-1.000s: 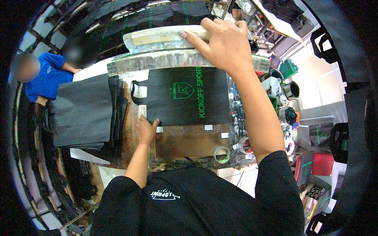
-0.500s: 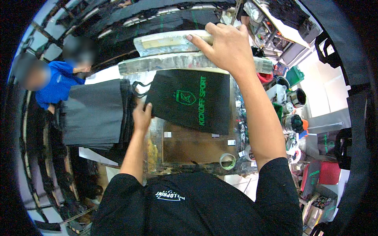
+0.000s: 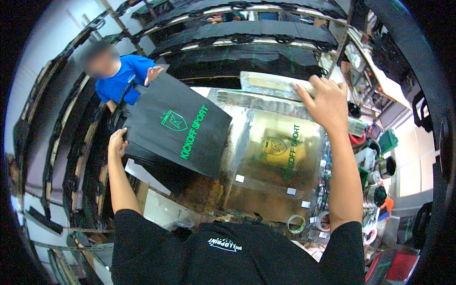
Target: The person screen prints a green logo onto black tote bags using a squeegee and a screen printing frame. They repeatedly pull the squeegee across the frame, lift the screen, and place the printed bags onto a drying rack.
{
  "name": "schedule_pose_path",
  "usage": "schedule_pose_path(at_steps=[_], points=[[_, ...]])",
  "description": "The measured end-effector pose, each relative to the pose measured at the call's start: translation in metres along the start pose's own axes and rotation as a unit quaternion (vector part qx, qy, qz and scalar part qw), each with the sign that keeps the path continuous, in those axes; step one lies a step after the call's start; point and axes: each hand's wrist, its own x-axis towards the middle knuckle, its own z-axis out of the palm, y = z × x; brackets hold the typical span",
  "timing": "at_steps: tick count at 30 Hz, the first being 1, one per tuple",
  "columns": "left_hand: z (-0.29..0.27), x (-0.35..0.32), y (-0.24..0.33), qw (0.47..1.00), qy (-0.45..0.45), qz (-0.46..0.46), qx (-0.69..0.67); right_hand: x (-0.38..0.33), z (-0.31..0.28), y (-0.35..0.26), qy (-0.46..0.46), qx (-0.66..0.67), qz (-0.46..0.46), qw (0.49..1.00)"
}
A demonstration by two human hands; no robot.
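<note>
The person's left hand [image 3: 118, 142] is out at the left, its fingers closed on the edge of a black bag [image 3: 142, 121] that spreads at a slant over the left end of the tabletop [image 3: 202, 202]. A green shield and a line of green lettering face up on the bag. I can't tell from here whether its underside touches the dark pile below it.

The right hand [image 3: 327, 102] is at the far side, thumb to the near face and fingers curled over the top of a pale bar [image 3: 270, 83], gripping it by its right end. Nearer than the bar lies a shiny brown panel [image 3: 266, 204] with a fainter green shield and lettering, and small white tabs [image 3: 290, 191] sit toward its near side. A tape roll [image 3: 289, 223] rests near the panel's near right corner.

Just beyond the bag, at the far left, stands a co-worker in a blue shirt [image 3: 126, 71], one open hand close to the bag's far edge. Tins [image 3: 385, 167] and a green container [image 3: 388, 141] crowd the right side
</note>
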Motion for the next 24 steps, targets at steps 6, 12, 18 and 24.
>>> schedule_pose_path(at_steps=[6, 12, 18, 24], points=[[-0.136, 0.072, -0.12, 0.959, 0.283, -0.014, 0.004, 0.007, 0.003, -0.012, 0.007, 0.036, -0.012, 0.999], [0.071, -0.058, -0.146, 0.873, 0.376, 0.274, 0.149, -0.005, -0.005, 0.0, -0.016, -0.029, 0.005, 0.999], [0.079, -0.16, -0.129, 0.759, 0.211, 0.514, 0.339, -0.002, 0.0, -0.01, -0.013, -0.006, 0.002, 1.0], [0.119, -0.199, -0.103, 0.736, 0.064, 0.582, 0.34, -0.004, -0.001, -0.008, -0.013, -0.023, 0.001, 1.0]])
